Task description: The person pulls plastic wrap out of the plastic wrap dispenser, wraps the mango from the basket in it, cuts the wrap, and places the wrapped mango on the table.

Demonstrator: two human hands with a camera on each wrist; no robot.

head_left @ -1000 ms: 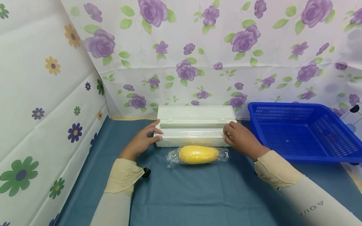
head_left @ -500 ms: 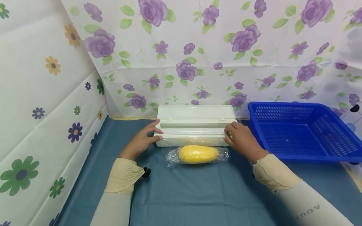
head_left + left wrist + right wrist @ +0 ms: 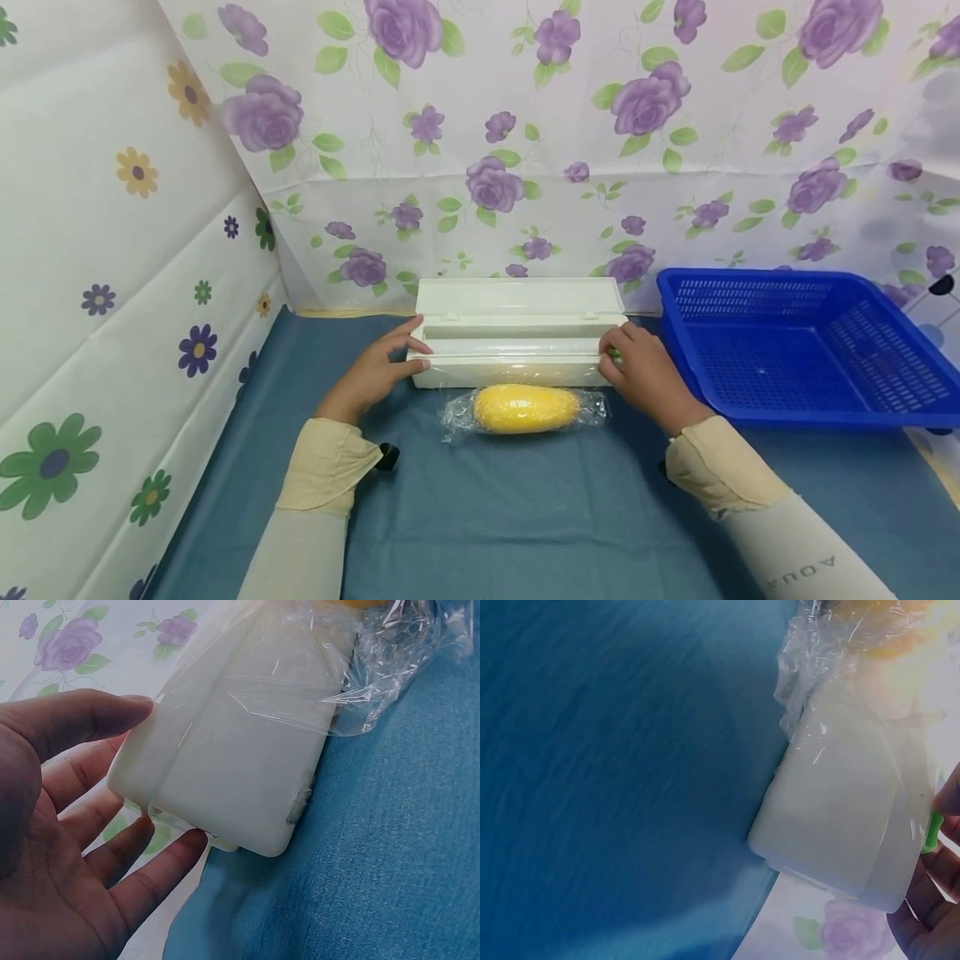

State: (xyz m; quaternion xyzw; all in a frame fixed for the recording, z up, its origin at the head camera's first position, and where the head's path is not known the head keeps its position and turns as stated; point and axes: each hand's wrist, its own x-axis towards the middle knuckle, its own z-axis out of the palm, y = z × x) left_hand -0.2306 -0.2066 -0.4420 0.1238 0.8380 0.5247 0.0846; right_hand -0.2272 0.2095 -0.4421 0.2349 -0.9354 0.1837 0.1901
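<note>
A white cling film dispenser (image 3: 510,375) lies with its lid (image 3: 517,295) raised and a roll of film (image 3: 510,347) inside. Clear film passes over its front edge to a yellow oblong thing (image 3: 525,408) wrapped in film, which lies on the cloth just in front. My left hand (image 3: 375,371) holds the dispenser's left end, thumb at the front rim and fingers over the end. At the right end, my right hand (image 3: 643,367) pinches a small green slide cutter (image 3: 933,831) on the rim. Its fingers hide most of the cutter in the head view.
A blue perforated basket (image 3: 795,417) stands to the right, close beside my right forearm. Blue-green cloth (image 3: 510,517) covers the table. Flowered sheets (image 3: 495,100) hang behind the dispenser and along the left side.
My right hand has shifted slightly to the right along the dispenser's rim, and its forearm has swung a little inward. My left hand and the yellow wrapped thing stay in place.
</note>
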